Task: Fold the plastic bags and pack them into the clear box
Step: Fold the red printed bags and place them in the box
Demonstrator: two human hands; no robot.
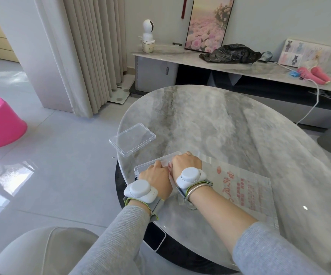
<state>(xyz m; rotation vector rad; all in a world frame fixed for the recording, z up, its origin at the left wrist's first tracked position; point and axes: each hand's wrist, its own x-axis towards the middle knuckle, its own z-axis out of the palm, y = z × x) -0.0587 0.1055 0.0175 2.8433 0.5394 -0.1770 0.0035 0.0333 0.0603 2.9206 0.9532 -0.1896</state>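
So this is the packing step, not the folding one. Both hands are down in the clear box [144, 166], which sits near the left edge of the desk [220, 126], and a folded bag [169, 166] with pinkish print peeks out between them. The left hand [156, 179] is over the near end of the box and the right hand [187, 162] over the far end, knuckles up and fingers bent down inside. As for the grip, I honestly can't tell if the fingers are pinching the bag or just pressing it flat, because the backs of the hands hide the fingertips

The lid [132, 139] lies on its own just beyond the box at the desk's left rim, so nothing is closed up yet. Just right of the box, a second plastic bag [240, 187] with red print lies flat and looks unfolded

My guess for the next move: seat the folded one low and flat in the box, let go, then reach right for the flat bag and fold it small enough to fit. Slippery film likes to spring open, so I'd press it down well before releasing
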